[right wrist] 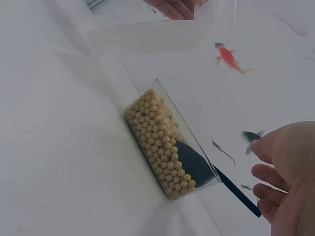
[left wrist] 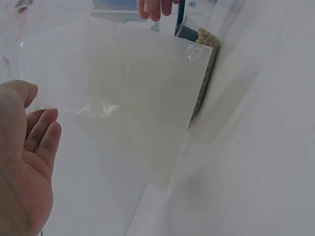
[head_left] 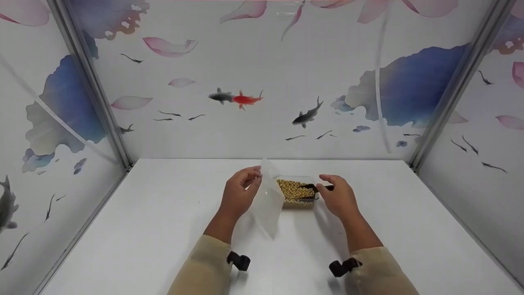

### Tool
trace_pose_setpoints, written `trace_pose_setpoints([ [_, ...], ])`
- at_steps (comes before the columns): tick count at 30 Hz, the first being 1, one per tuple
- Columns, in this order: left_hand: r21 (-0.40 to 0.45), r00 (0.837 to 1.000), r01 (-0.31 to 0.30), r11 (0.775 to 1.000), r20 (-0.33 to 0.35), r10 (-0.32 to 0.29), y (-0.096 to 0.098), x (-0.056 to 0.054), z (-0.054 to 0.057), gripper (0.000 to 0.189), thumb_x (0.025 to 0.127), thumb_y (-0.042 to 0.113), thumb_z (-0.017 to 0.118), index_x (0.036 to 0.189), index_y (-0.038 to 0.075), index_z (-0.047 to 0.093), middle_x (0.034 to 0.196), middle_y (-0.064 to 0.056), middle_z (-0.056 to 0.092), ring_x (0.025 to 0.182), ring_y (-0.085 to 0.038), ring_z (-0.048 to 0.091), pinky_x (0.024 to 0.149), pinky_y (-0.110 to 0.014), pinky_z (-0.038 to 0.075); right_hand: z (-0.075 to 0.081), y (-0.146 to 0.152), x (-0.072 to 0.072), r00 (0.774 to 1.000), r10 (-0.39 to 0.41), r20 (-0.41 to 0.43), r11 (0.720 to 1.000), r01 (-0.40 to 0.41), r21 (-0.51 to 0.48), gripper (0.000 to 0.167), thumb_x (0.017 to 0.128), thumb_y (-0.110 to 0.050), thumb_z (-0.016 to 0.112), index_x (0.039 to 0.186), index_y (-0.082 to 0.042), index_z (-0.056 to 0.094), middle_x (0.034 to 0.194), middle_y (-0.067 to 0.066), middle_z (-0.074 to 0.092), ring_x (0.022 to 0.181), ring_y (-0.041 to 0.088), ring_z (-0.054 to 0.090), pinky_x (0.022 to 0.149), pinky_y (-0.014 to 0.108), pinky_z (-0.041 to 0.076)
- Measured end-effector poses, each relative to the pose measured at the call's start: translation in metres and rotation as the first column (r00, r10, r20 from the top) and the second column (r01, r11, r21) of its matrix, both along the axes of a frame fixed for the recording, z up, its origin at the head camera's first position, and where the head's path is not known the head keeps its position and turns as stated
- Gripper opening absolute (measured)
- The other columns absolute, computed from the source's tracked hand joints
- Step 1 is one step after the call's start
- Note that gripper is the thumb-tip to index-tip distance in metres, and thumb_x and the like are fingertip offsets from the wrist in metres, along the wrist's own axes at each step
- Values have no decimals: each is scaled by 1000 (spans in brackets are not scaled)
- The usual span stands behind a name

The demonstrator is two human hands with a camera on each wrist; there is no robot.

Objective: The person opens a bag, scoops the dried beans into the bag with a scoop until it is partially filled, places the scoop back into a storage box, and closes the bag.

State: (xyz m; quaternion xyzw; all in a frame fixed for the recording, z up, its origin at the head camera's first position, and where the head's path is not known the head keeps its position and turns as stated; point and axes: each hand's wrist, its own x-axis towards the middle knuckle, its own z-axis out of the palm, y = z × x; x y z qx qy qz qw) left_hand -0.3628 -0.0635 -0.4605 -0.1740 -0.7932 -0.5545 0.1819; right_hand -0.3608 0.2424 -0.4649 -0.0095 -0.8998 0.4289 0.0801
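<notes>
My left hand (head_left: pixel 241 190) pinches the edge of a translucent plastic bag (head_left: pixel 268 205) between thumb and fingers. The bag hangs down with its lower corner pointing at the table, and no contents show in it. Just right of it stands a clear rectangular box (head_left: pixel 299 203) full of round yellow beans (right wrist: pixel 157 132) that look like soybeans. A black spoon (right wrist: pixel 194 164) has its bowl in the beans, and its handle sticks out over the box's right end. Beside that handle is my right hand (head_left: pixel 339 196), fingers loosely bent; in the right wrist view it appears apart from the handle.
The box stands on a white table (head_left: pixel 163 229), close to its back edge. White panels (head_left: pixel 262 135) printed with fish and petals enclose the back and sides, with metal posts (head_left: pixel 92 86) at the corners. A wrist camera (head_left: pixel 238 261) sits on each sleeve.
</notes>
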Motion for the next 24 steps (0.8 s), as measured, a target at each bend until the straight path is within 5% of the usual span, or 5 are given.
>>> trace_pose_setpoints([
  [6,-15,999,-34,999,4,34,-7,-1,0,11,106,24,68,113,19,75,142,5,70,136,-14,66,110,-27,56,-3,2,-1,996,5,-94,997,2,74,42,110,-23,61,150,-11,61,160,17,54,155,41,43,125,60,39],
  [13,-8,998,-55,998,-2,55,-13,-3,-1,12,106,25,68,115,19,74,141,6,70,134,-14,67,110,-28,56,-13,5,-6,996,75,-49,966,-60,250,47,110,-20,61,155,-6,55,162,21,51,155,45,42,126,62,37],
  [24,-14,999,-43,999,7,43,-9,0,-5,12,107,27,67,115,20,74,143,5,70,135,-14,66,111,-29,56,-25,2,-11,990,119,-78,936,-86,340,37,110,-12,59,145,-3,64,141,22,63,135,45,56,110,57,54],
])
